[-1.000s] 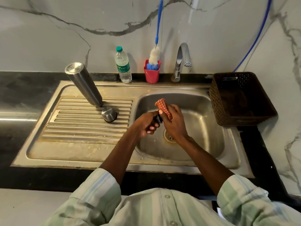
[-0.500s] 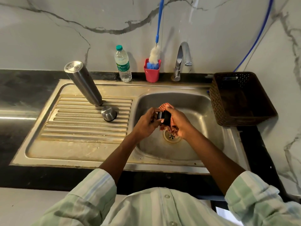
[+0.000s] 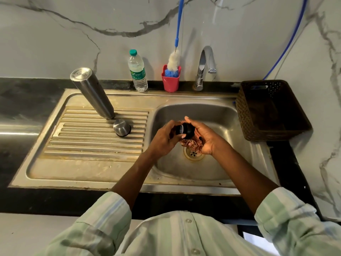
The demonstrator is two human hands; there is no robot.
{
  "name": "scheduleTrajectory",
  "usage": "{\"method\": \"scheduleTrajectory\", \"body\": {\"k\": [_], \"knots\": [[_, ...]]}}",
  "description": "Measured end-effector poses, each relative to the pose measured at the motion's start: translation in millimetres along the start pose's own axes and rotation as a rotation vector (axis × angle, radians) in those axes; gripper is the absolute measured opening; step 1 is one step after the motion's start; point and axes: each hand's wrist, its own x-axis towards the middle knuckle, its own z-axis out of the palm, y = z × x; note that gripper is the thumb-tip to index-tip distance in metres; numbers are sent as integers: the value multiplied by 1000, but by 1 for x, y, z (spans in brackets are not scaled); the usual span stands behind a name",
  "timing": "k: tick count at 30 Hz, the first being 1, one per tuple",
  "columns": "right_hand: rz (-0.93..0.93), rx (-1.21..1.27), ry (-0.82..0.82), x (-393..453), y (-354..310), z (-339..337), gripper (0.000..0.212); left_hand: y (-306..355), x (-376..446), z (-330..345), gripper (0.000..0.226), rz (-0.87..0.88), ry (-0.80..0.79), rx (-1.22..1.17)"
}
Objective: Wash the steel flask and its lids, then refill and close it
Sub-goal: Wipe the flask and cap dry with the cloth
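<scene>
Taking the sink basin [image 3: 230,169] as my landmark and working across from its left: the steel flask [image 3: 93,93] is standing upside down on the draining board [image 3: 77,145], with the steel outer cap [image 3: 121,127] sitting just beside its mouth — both look set aside already. Behind the basin's left corner the water bottle [image 3: 138,71], red cup [image 3: 170,80] and tap [image 3: 203,69] are waiting on the desk [image 3: 27,100].

Over the basin, what has changed is this: a second ago the checked cloth [image 3: 191,143] was bunched on top, hiding the black inner lid [image 3: 184,130]; now it is hanging below, and the lid is lying exposed. I am judging that the scrubbing is moving round to a fresh face of the lid, so refilling is some way off.

My left hand [image 3: 164,139] is reaching in from the basin's left, grip closed narrowly on the lid's end. My right hand [image 3: 204,137] is cupping palm-up from the right, grip holding lid and cloth together above the drain [image 3: 193,154].
</scene>
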Motion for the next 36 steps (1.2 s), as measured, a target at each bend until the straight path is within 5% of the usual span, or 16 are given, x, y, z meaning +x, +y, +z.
{"method": "scheduleTrajectory", "body": {"k": [5,8,12,14,18,22,26,32,36], "knots": [[-205,-165,169,10,7,10,49,-3,2,2,31,-8,40,24],[-533,-524,410,12,15,17,49,-2,3,5,34,-142,42,-84],[-697,-951,455,14,18,19,54,-3,3,6,38,-210,116,-111],[-683,-888,452,15,17,19,49,-5,-1,8,48,-243,142,-210],[-497,-240,476,22,17,9,54,-3,-5,11,85,-342,114,-602],[-429,-139,423,23,25,2,50,2,0,15,54,-428,82,-862],[-483,-97,392,19,32,9,41,14,4,21,30,-553,186,-747],[-624,-355,442,23,46,14,38,17,11,23,38,-663,217,-957],[-609,-273,473,21,38,12,34,25,13,14,27,-721,149,-1059]]}}
